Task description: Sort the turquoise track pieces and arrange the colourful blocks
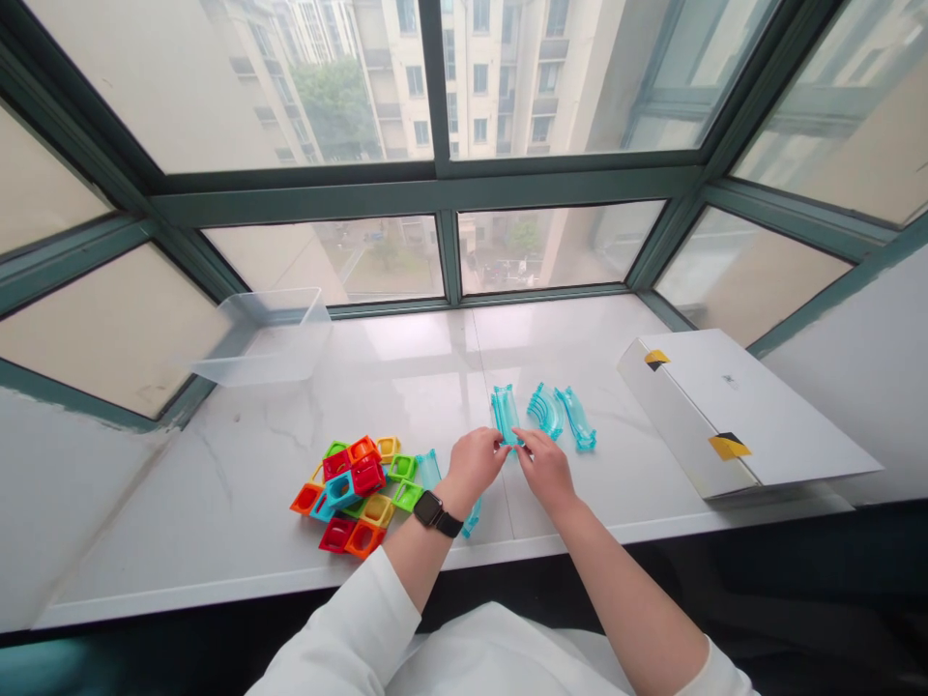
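Note:
My left hand [477, 460] and my right hand [545, 468] meet at the near end of a straight, see-through blue toy track piece [506, 411]. Fingers and thumb of each hand are closed on that end, partly covering it. Right of it lie a curved blue track piece [545, 410] and a longer blue track piece [578, 421]. Beside my left wrist, another blue track piece [428, 470] is partly hidden, and the end of one more [472, 520] shows under the forearm.
A loose pile of red, orange, yellow, green and blue hollow blocks [366, 476] lies left of my hands. A clear plastic bin [265, 367] stands at the back left. On the right is a white box [739, 406] with yellow-black tape. Windows [449, 184] border the white sill [253, 503].

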`<move>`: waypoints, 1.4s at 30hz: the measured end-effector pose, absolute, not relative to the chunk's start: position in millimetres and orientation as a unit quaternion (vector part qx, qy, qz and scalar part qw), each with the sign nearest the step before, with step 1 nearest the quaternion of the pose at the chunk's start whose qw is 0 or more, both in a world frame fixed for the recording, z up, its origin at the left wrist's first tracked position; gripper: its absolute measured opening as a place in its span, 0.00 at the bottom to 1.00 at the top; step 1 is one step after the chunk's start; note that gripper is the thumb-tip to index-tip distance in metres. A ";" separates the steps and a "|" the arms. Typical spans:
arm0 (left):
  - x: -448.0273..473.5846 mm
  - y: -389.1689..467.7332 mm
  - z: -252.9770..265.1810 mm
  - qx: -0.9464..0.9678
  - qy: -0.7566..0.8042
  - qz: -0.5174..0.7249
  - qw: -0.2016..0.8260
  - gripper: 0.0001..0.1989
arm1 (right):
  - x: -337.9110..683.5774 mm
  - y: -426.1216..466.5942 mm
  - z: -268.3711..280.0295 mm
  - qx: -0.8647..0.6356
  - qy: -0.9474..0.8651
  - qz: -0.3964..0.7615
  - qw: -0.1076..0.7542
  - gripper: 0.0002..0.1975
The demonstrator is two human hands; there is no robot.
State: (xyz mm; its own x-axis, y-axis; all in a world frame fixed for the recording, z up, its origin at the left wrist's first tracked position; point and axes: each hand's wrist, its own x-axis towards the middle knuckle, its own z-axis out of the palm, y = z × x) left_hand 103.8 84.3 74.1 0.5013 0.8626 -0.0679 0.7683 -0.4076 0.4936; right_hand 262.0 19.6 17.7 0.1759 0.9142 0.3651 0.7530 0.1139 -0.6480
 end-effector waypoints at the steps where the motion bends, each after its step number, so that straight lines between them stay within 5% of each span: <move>1: 103.6 85.2 72.2 0.834 0.488 0.096 0.238 0.08 | 262.4 20.6 16.4 -0.659 -0.635 0.104 0.391 0.20; 33: 106.5 94.8 55.0 0.848 0.489 0.039 0.200 0.05 | 264.9 28.4 6.9 -0.674 -0.635 0.117 0.360 0.19; 42: 102.7 95.6 51.4 0.845 0.492 0.034 0.208 0.07 | 260.1 21.9 -7.5 -0.693 -0.595 0.131 0.385 0.26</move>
